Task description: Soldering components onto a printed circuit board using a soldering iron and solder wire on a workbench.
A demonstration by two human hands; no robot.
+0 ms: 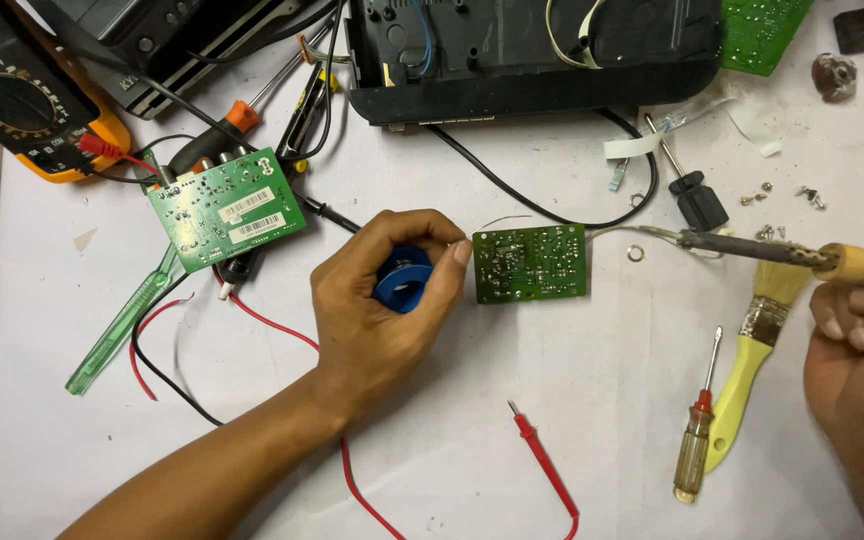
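Your right hand (857, 340) grips the wooden-handled soldering iron (802, 257), its long axis lying nearly level across the white bench (512, 440), tip pointing left toward the small green rectangular circuit board (530, 263). Your left hand (377, 305) is closed around a blue solder spool (404, 282), fingertips touching the board's left edge.

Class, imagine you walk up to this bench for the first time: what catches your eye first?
At centre, the left hand grips a blue solder spool beside a small green circuit board. From the right, the right hand points a soldering iron at that board. A yellow multimeter sits top left.
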